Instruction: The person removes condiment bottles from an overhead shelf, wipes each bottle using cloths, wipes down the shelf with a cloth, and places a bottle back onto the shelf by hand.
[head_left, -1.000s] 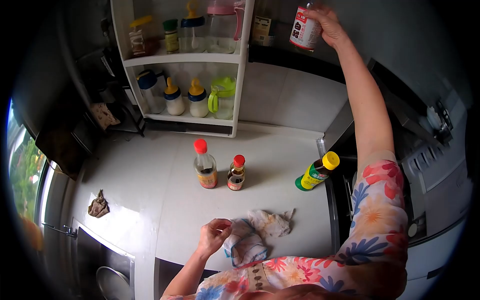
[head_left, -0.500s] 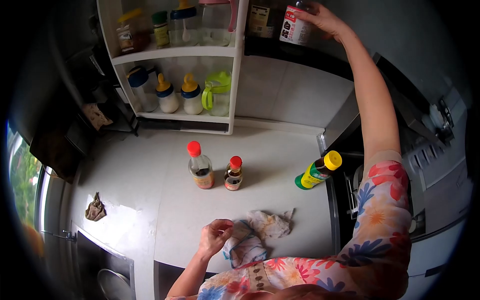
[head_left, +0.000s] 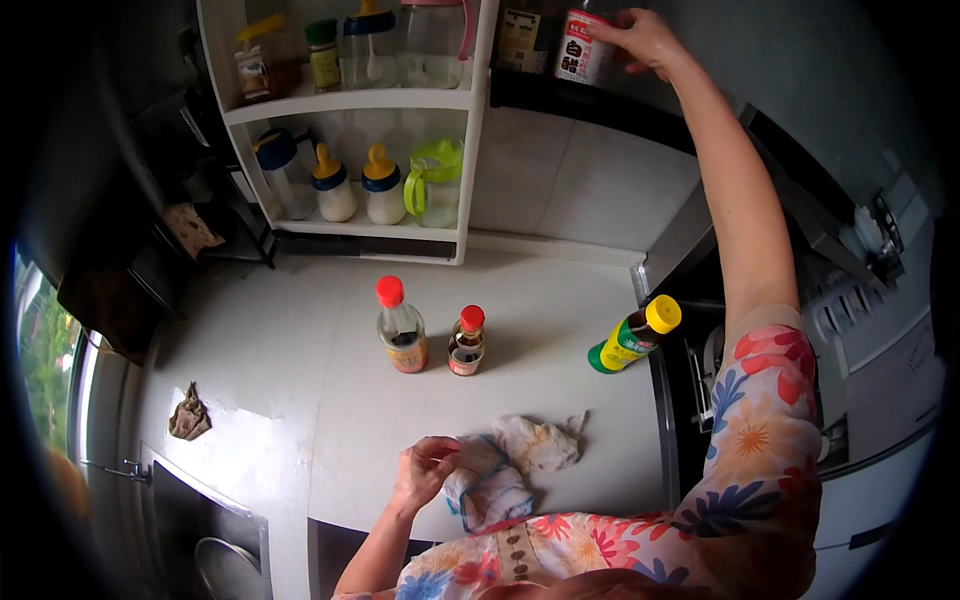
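My right hand (head_left: 640, 42) is raised to the dark wall shelf at the top, its fingers around a white vinegar bottle (head_left: 582, 48) with a red-and-white label. That bottle stands upright, close beside another bottle (head_left: 522, 40) with a tan label. Low in the view, my left hand (head_left: 427, 470) is curled closed just above the counter, with nothing visible in it. At its fingertips lies a crumpled blue-edged cloth (head_left: 490, 487); whether they touch is unclear. A second stained cloth (head_left: 538, 443) lies against the first.
Two red-capped bottles (head_left: 402, 335) (head_left: 467, 345) stand mid-counter, and a yellow-capped green bottle (head_left: 630, 340) near the stove edge. A white rack (head_left: 345, 102) holds jars and jugs. A dark rag (head_left: 189, 415) lies left, near the sink (head_left: 215, 515).
My right hand and the vinegar bottle have shifted slightly left along the shelf, toward the tan-labelled bottle. My left hand has barely moved.
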